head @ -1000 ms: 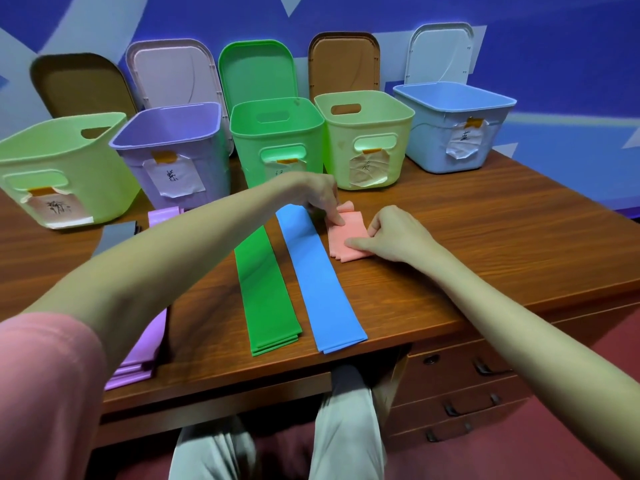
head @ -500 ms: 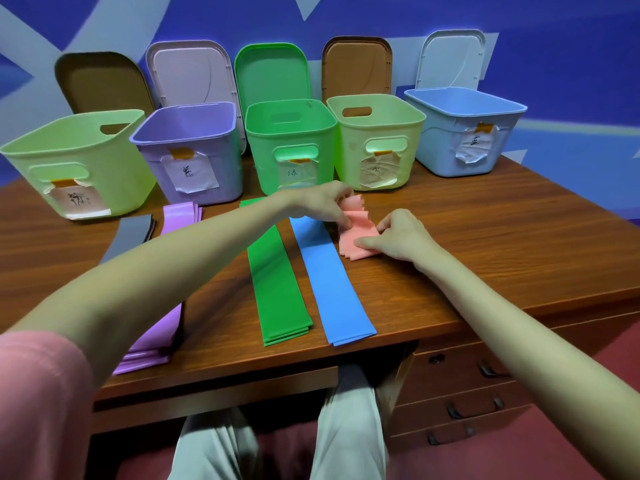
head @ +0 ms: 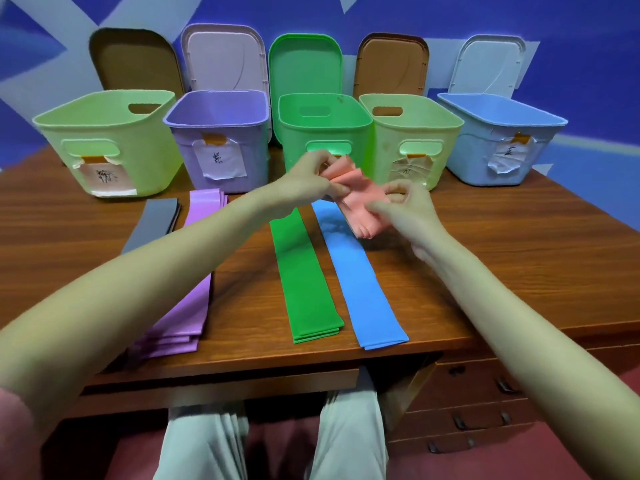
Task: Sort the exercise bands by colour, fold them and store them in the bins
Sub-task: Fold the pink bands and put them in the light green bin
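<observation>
A folded pink band [head: 363, 206] hangs just above the wooden table [head: 519, 258], held between both hands. My left hand [head: 311, 181] pinches its far end and my right hand [head: 405, 209] pinches its near right side. Flat on the table lie a green band [head: 301, 282], a blue band [head: 356, 278], a stack of purple bands [head: 187, 282] and a grey band [head: 156, 220]. Behind stand several open bins: light green [head: 107, 140], purple [head: 221, 133], green [head: 322, 129], a second light green [head: 412, 133] and blue [head: 502, 136].
Bin lids lean on the blue wall behind the bins, among them a brown lid [head: 135, 60] and a green lid [head: 304, 67]. Drawers [head: 478, 386] sit under the table at the right. My legs show below the front edge.
Both hands have lifted the folded pink band off the table and raised it toward the bins. The camera has tilted and moved closer.
</observation>
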Motion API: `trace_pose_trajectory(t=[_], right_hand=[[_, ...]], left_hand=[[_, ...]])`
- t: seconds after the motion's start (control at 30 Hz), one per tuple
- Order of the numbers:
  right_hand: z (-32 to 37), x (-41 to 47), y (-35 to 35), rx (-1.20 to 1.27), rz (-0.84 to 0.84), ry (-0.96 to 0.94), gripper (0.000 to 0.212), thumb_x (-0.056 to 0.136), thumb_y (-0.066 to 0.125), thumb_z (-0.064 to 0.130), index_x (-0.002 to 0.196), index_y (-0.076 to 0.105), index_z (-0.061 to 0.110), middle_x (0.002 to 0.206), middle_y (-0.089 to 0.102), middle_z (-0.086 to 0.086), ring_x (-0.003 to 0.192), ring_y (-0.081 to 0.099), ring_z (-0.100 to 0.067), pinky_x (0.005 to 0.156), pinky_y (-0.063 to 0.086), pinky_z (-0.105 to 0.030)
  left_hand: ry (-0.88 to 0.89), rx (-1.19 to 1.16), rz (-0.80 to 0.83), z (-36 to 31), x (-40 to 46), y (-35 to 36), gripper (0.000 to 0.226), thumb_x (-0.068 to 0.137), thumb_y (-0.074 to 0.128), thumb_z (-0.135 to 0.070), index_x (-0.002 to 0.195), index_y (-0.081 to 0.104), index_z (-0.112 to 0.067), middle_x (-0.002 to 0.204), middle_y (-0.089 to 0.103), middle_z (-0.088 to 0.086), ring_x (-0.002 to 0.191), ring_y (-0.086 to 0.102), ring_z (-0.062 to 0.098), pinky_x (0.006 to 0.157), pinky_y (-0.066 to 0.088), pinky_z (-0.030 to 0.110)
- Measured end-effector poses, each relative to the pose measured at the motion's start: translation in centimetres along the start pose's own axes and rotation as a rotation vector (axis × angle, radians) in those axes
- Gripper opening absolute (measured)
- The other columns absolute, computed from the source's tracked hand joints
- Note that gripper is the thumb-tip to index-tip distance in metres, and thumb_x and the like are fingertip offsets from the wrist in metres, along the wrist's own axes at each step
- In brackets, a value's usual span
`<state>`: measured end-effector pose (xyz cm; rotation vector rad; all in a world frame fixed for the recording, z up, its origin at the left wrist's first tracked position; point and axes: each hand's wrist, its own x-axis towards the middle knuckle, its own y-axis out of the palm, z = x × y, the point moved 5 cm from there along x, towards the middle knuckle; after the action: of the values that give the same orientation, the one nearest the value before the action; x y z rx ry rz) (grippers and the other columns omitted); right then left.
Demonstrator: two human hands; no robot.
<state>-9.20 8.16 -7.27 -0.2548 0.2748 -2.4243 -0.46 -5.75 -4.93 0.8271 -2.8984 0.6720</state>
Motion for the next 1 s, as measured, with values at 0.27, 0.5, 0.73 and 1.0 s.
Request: trace_pose_trajectory(t=[0.27, 0.5, 0.73, 1.0], right_hand=[[6.2, 1.8, 11.1, 0.068, 0.173, -0.172, 0.032, 0.073, 0.064, -0.011, 0.091, 0.054, 0.013, 0.07, 0.062, -0.002, 0.06, 0.055, -0.012, 0.056, 0.044, -0.022], [10.9, 5.3, 18.8, 0.205, 0.215, -0.249, 0.04, 0.073, 0.061, -0.012, 0.104, 0.047, 0.009, 0.07, 0.061, -0.009, 0.067, 0.052, -0.02, 0.056, 0.04, -0.024], [14.8, 8.3, 24.8, 0.173, 0.275, -0.267, 0.039, 0.061, 0.059, 0.005, 0.095, 0.047, 0.018, 0.067, 0.06, -0.006, 0.062, 0.051, -0.017, 0.058, 0.04, -0.028], [19.2, 12.7, 32.6, 0.099, 0.378, 0.005, 0.044, 0.075, 0.062, -0.006, 0.108, 0.041, 0.013, 0.081, 0.057, -0.01, 0.073, 0.054, -0.021, 0.06, 0.044, -0.025]], left_hand=[[0.032, -0.106, -0.397, 1.5, -3.3, -10.2, 0.033, 0.074, 0.062, -0.004, 0.1, 0.043, -0.012, 0.083, 0.047, -0.006, 0.075, 0.047, 0.004, 0.059, 0.042, 0.015], [0.195, -0.077, -0.433, 2.1, -2.5, -18.9, 0.024, 0.07, 0.058, -0.016, 0.091, 0.048, -0.02, 0.079, 0.05, -0.012, 0.068, 0.048, -0.005, 0.066, 0.04, 0.015], [0.053, -0.017, -0.496, 3.3, -0.6, -26.5, 0.033, 0.061, 0.067, -0.021, 0.092, 0.058, -0.013, 0.076, 0.056, -0.006, 0.068, 0.052, 0.003, 0.061, 0.041, 0.016], [-0.264, -0.189, -0.331, 4.9, 1.1, -37.2, 0.028, 0.081, 0.062, 0.007, 0.107, 0.064, -0.001, 0.089, 0.058, 0.007, 0.079, 0.059, 0.012, 0.064, 0.051, 0.018]])
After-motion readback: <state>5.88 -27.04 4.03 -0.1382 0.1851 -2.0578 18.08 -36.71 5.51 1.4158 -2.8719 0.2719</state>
